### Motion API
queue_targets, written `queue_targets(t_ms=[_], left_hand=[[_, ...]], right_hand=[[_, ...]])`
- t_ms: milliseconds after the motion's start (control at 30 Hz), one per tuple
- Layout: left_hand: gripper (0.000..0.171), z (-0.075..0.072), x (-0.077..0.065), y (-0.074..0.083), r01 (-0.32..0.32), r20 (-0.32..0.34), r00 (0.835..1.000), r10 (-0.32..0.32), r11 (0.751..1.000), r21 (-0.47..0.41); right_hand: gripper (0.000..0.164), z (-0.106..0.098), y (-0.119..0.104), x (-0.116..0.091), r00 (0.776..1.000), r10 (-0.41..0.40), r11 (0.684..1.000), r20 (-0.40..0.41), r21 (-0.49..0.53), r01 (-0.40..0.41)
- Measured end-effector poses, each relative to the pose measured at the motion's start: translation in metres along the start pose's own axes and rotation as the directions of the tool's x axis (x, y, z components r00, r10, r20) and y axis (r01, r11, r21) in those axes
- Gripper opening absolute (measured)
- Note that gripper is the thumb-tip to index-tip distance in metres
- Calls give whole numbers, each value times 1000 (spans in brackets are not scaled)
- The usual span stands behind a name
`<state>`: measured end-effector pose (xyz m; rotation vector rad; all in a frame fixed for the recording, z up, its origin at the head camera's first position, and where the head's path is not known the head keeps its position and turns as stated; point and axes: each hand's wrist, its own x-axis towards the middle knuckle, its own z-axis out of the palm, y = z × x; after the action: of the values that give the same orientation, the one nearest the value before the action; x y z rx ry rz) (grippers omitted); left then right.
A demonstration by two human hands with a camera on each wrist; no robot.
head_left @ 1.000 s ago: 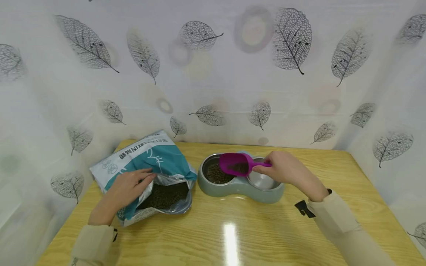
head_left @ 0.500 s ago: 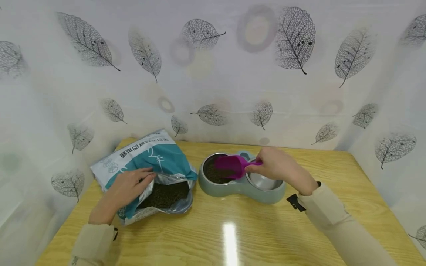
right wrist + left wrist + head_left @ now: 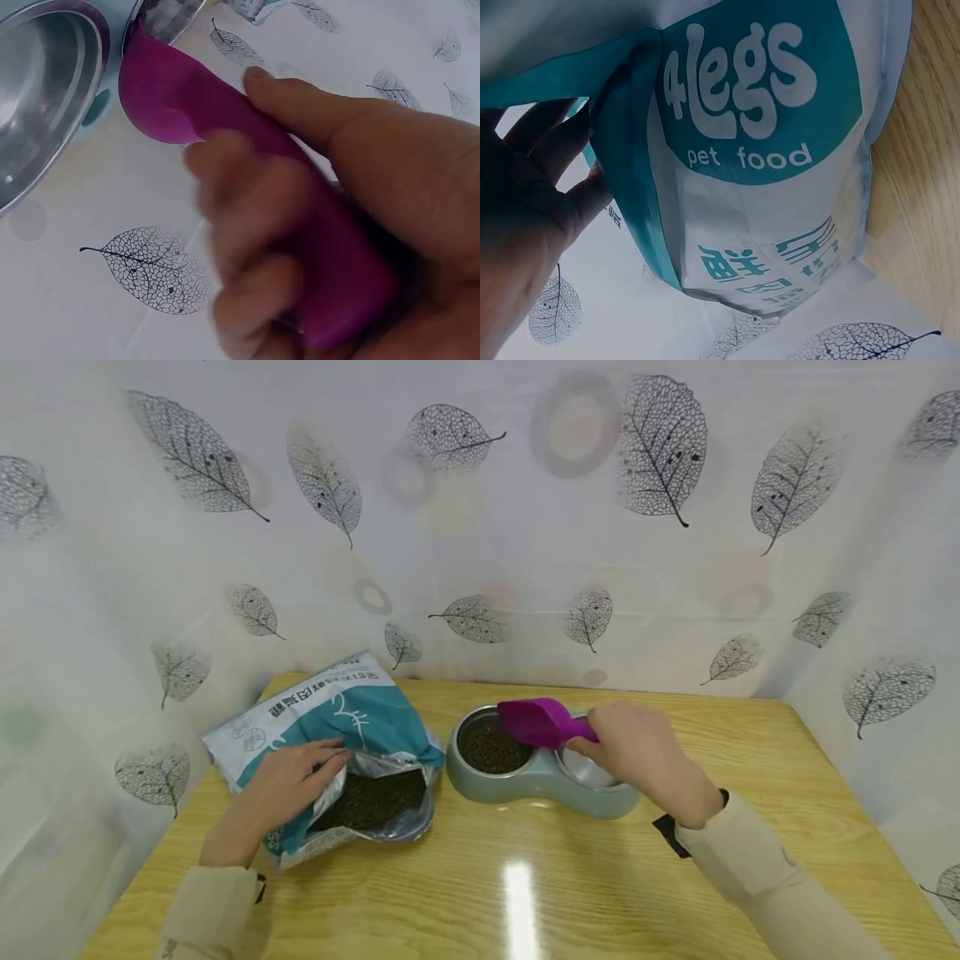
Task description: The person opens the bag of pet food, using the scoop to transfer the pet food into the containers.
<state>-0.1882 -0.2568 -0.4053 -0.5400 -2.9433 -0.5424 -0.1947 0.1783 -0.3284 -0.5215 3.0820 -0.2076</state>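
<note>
My right hand [image 3: 637,752] grips the handle of a magenta scoop [image 3: 534,722], its fingers wrapped round it in the right wrist view. The scoop is tipped over a double pet bowl [image 3: 517,787] with a grey-green base. Brown kibble [image 3: 491,750] lies in the left steel dish; no kibble shows in the visible part of the right dish [image 3: 45,97], which the hand partly covers. At the left, my left hand [image 3: 288,785] holds the rim of a teal and white pet food bag [image 3: 375,714] between thumb and fingers. Kibble shows inside the bag's open mouth.
Everything stands on a yellow wood-grain table [image 3: 420,902]. A white leaf-patterned sheet [image 3: 517,543] rises behind the table and along both sides. The bag lies just left of the bowl, close to it.
The scoop moved left over the kibble dish, then tipped over with its underside turned up. More kibble now shows in that dish. The left hand and the bag stay put.
</note>
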Motion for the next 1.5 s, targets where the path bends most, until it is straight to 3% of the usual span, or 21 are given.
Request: queue_targets(t_ms=[200, 300, 367, 467, 567, 667, 767, 867, 1000, 1300, 1433, 1500], left_hand=[[42, 0, 0, -1, 11, 10, 1000, -11, 1000, 5], [41, 0, 1, -1, 2, 2, 1000, -2, 1000, 7], [40, 0, 1, -1, -6, -4, 1000, 6, 1000, 5], [39, -1, 1, 0, -14, -6, 1000, 14, 1000, 3], [38, -1, 1, 1, -15, -6, 1000, 15, 1000, 3], [38, -2, 1, 2, -9, -6, 1000, 9, 1000, 1], [39, -2, 0, 2, -8, -7, 1000, 8, 1000, 6], [39, -3, 1, 2, -11, -7, 1000, 12, 1000, 13], [38, -3, 1, 2, -9, -3, 1000, 9, 1000, 15], [40, -2, 0, 1, 8, 12, 1000, -8, 1000, 5], [41, -1, 0, -1, 11, 11, 1000, -11, 1000, 11], [42, 0, 0, -2, 12, 14, 1000, -12, 1000, 11]], right_hand=[[35, 15, 2, -9, 999, -43, 996, -29, -75, 41], [33, 30, 5, -12, 984, -108, 984, -138, -159, 86], [33, 41, 8, -12, 958, -163, 972, -234, -206, 115], [33, 53, 13, -12, 942, -173, 978, -288, -165, 129], [35, 58, 19, -13, 975, -104, 994, -199, -6, 105], [43, 59, 22, -14, 996, -64, 979, -58, 187, 74], [47, 55, 20, -16, 994, -91, 933, 55, 354, 66], [49, 52, 15, -20, 977, -168, 883, 127, 460, 92], [51, 51, 5, -26, 949, -234, 846, 209, 526, 93], [51, 45, -3, -34, 917, -276, 815, 288, 575, 65], [51, 43, -16, -34, 911, -282, 819, 302, 571, 64], [53, 44, -24, -33, 916, -263, 839, 304, 540, 62]])
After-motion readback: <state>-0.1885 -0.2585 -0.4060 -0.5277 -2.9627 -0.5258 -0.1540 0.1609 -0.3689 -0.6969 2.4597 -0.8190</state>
